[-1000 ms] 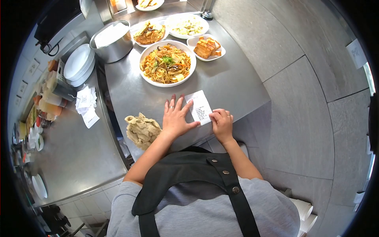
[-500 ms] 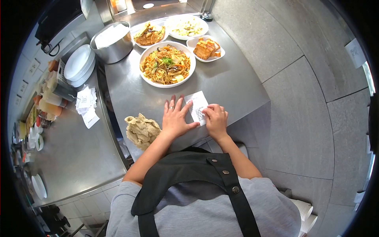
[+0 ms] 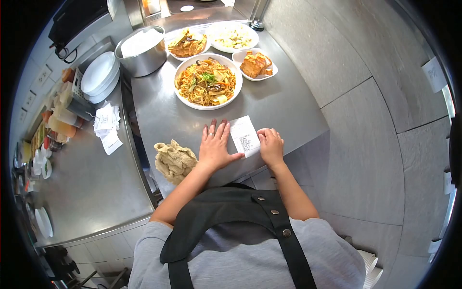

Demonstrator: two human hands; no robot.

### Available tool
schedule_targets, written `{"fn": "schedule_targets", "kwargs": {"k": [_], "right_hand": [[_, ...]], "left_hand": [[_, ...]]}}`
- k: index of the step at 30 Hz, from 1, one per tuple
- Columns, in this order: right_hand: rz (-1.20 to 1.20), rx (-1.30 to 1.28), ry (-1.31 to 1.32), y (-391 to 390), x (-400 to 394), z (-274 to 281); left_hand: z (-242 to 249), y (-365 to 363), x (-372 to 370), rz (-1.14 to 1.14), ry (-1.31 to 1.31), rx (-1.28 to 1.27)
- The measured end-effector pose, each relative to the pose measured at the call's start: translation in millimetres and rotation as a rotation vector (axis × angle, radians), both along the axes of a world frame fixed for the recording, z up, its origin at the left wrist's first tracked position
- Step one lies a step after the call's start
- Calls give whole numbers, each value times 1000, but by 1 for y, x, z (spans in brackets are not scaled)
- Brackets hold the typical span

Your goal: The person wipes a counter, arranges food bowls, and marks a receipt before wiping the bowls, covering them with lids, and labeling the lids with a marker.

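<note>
A white printed receipt (image 3: 245,136) lies on the steel table near its front edge. My left hand (image 3: 215,145) rests flat with fingers spread, its fingertips and thumb at the receipt's left side. My right hand (image 3: 272,146) is closed, fingers curled together at the receipt's right edge; whatever may be inside them is hidden. Left of my left hand sits a crumpled tan cloth (image 3: 175,161). Beyond the receipt stands a white bowl of noodles (image 3: 208,81) with vegetables and green garnish.
Behind the noodles are a plate of sauced food (image 3: 187,44), a pale dish (image 3: 233,37) and a bowl of browned pieces (image 3: 255,65). A metal pot (image 3: 142,59), stacked white plates (image 3: 100,77) and loose receipts (image 3: 106,121) stand left. The table's right edge (image 3: 329,129) drops to the floor.
My right hand has moved right, off the receipt's printed face to its edge, uncovering the print. My left hand stays flat. The whole view has shifted slightly.
</note>
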State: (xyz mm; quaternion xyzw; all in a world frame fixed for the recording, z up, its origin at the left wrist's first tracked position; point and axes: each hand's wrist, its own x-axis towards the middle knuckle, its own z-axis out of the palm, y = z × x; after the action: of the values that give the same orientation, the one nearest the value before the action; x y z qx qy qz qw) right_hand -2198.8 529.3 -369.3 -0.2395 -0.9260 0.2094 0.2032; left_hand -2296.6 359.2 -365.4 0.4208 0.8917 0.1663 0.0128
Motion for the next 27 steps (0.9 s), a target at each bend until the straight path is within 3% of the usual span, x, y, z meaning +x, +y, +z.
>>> {"fn": "schedule_targets", "kwargs": {"k": [4, 7, 10, 13, 16, 17, 18, 20, 21, 23, 26, 27], "right_hand": [[-22, -448, -94, 3, -5, 1], [-23, -570, 9, 6, -6, 5], [257, -163, -55, 33, 1, 31], [342, 510, 21, 106, 8, 86], [244, 836, 208, 178, 16, 184], [68, 907, 261, 200, 21, 212], [-99, 964, 316, 226, 24, 238], [-407, 630, 474, 233, 29, 313], [-276, 851, 769, 263, 36, 337], [-367, 700, 953, 267, 51, 380], [-497, 527, 923, 296, 68, 395], [-463, 627, 853, 289, 68, 399]], "left_hand": [[-2, 1, 0, 4, 24, 11], [2, 0, 0, -1, 27, 2], [4, -1, 3, -2, 0, 38], [8, 0, 5, -22, 2, 13], [10, 2, 4, -29, -28, 2], [10, 4, 4, -43, -15, 0], [10, 2, 5, -46, -7, -9], [12, 3, 5, -38, -13, -31], [13, 2, 5, -40, -16, -32], [15, 3, 5, -39, -21, -25], [16, 3, 4, -45, -31, -51], [15, 3, 4, -45, -27, -48]]}}
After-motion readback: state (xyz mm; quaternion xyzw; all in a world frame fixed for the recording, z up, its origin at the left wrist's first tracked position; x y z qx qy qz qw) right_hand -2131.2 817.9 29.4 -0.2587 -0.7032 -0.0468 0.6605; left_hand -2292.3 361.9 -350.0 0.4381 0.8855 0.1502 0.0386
